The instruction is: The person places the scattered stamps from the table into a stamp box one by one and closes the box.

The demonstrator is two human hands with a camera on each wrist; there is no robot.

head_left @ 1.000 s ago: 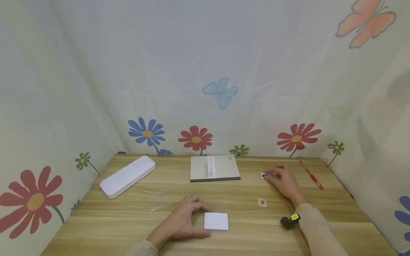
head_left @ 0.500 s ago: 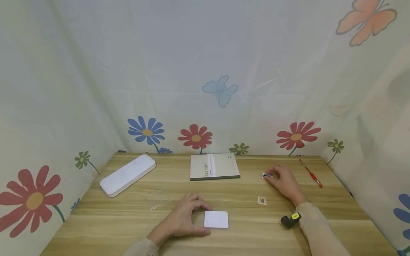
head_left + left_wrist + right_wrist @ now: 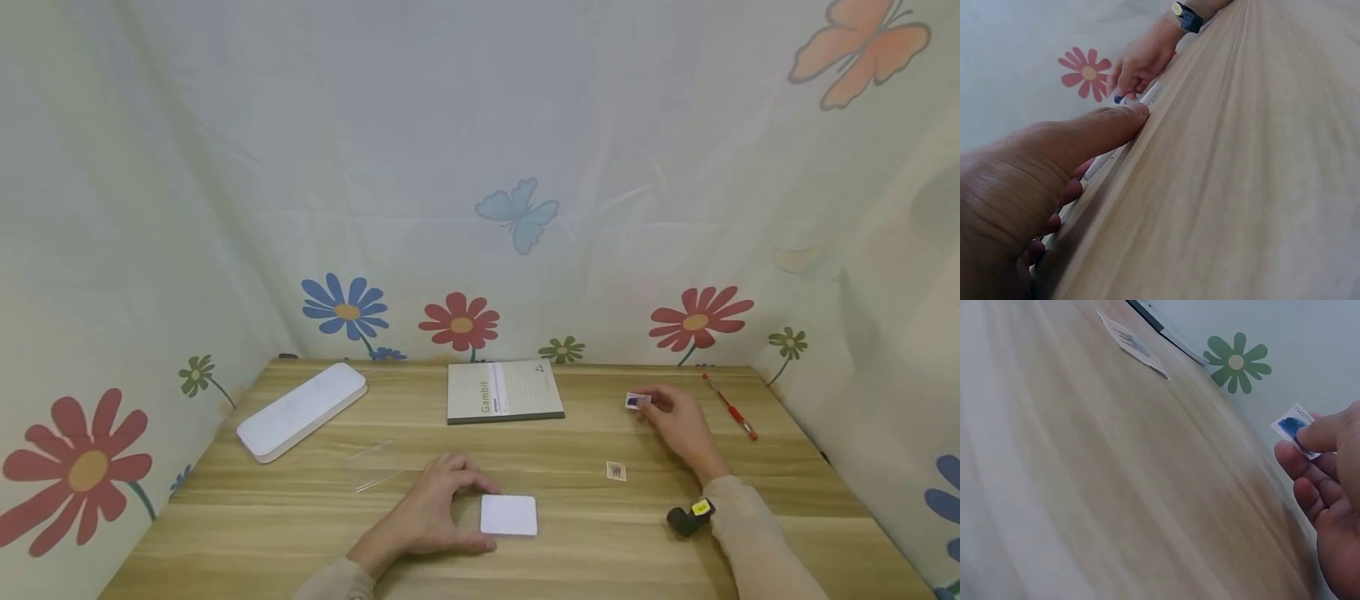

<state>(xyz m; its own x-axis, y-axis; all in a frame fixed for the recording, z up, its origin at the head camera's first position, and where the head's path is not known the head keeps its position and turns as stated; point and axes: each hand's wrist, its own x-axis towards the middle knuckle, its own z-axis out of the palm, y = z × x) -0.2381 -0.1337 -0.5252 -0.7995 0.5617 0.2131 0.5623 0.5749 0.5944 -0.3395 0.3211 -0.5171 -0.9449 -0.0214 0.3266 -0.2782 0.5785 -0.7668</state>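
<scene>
My left hand [image 3: 431,512] grips the left end of a small flat white rectangle with rounded corners [image 3: 508,515] on the table, thumb at its near edge and fingers at its far edge. In the left wrist view, the thumb [image 3: 1097,134] lies along it. With thumb and fingers, my right hand [image 3: 678,421] pinches a postage stamp [image 3: 1291,425] bearing a blue picture. The stamp is raised, its printed face turned to the right wrist camera. A second stamp [image 3: 616,472], with a grey picture, lies on the table between the two hands.
A white pencil case [image 3: 302,411] lies at the back left, and a notebook [image 3: 505,392] at the back centre. Right of the right hand is a red pen [image 3: 731,408]. A transparent sheet [image 3: 375,468] lies left of centre. Printed curtains [image 3: 480,125] enclose the table.
The right hand has lifted the blue stamp from the table and drawn it slightly to the right, turning its face into view. The left hand keeps its place at the white rectangle.
</scene>
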